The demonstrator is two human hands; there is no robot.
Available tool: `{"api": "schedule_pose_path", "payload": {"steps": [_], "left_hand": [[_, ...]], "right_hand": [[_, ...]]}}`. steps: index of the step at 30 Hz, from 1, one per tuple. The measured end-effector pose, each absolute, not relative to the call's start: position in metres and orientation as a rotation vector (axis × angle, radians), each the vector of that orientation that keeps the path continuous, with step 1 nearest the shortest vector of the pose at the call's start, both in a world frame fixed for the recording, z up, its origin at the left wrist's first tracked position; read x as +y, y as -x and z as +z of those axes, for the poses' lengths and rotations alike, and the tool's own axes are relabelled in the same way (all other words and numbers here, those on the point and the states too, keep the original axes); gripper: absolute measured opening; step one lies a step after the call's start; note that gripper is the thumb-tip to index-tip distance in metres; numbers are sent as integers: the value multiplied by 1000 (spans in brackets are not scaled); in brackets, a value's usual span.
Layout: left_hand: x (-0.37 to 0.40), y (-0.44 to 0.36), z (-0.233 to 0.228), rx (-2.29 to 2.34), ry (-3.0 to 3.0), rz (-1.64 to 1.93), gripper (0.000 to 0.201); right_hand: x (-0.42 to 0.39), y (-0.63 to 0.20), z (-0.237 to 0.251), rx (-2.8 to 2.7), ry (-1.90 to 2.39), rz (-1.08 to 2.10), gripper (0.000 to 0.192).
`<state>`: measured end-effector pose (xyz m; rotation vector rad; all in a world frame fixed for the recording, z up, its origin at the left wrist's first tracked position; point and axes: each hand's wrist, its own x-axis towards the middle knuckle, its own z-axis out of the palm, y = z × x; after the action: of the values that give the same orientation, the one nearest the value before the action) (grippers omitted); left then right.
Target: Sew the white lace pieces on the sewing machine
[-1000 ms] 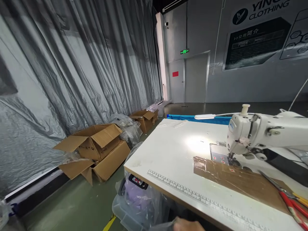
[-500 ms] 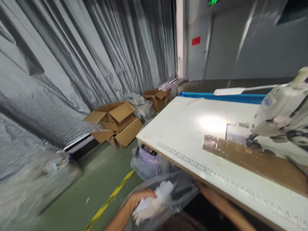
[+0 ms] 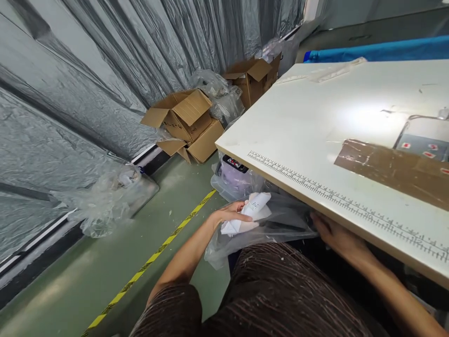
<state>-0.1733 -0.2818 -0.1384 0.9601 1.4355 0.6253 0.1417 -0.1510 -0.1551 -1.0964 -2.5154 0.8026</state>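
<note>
The fingers [image 3: 234, 206] of the left hand [image 3: 229, 213] curl together around a small white folded cloth [image 3: 249, 213], thumb on top, clamping it just above a clear plastic bag [image 3: 266, 229] that sags below the table edge; the cloth sits at the mouth of that bag, under the front lip of the white table [image 3: 315, 135] and over the person's lap in dark striped fabric [image 3: 280, 290].

Starting at the far left, a grey pleated curtain [image 3: 87, 70] hangs along the wall; at its foot lies crumpled clear plastic sheeting [image 3: 108, 201] on the green floor [image 3: 70, 276]; a yellow-and-black tape line [image 3: 150, 257] runs diagonally across that floor; beyond it stand open cardboard boxes [image 3: 185, 124], with a second box [image 3: 254, 77] farther back and more plastic wrapping between them.

Under the table's left corner a control box [image 3: 235, 164] with red buttons shows above a bag of pale purple material [image 3: 235, 180]; a printed ruler scale [image 3: 336, 199] runs along the table's front edge; a brown taped cardboard strip [image 3: 393, 168] lies on top near a metal plate [image 3: 424, 140].

The right hand [image 3: 333, 234] reaches under the table edge beside the bag's right side; its fingers are hidden in shadow there, so I cannot tell whether they grip anything.
</note>
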Motion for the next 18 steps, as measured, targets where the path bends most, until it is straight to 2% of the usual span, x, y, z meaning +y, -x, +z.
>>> {"api": "schedule_pose_path", "payload": {"steps": [6, 9, 13, 16, 18], "left_hand": [[-276, 171, -97, 1428, -1025, 490, 48], [-275, 166, -52, 1384, -1254, 482, 43], [-264, 163, 21, 1290, -1553, 721, 43], [-237, 153, 64, 1470, -1745, 808, 46], [-211, 137, 81, 1786, -1866, 818, 50]], "right_hand": [[-164, -141, -152, -2638, 1215, 442, 53], [-171, -141, -149, -2651, 1142, 479, 52], [-182, -135, -141, -2677, 1120, 544, 53], [-190, -127, -134, -2676, 1127, 652, 52], [-194, -123, -129, -2680, 1090, 714, 49]]}}
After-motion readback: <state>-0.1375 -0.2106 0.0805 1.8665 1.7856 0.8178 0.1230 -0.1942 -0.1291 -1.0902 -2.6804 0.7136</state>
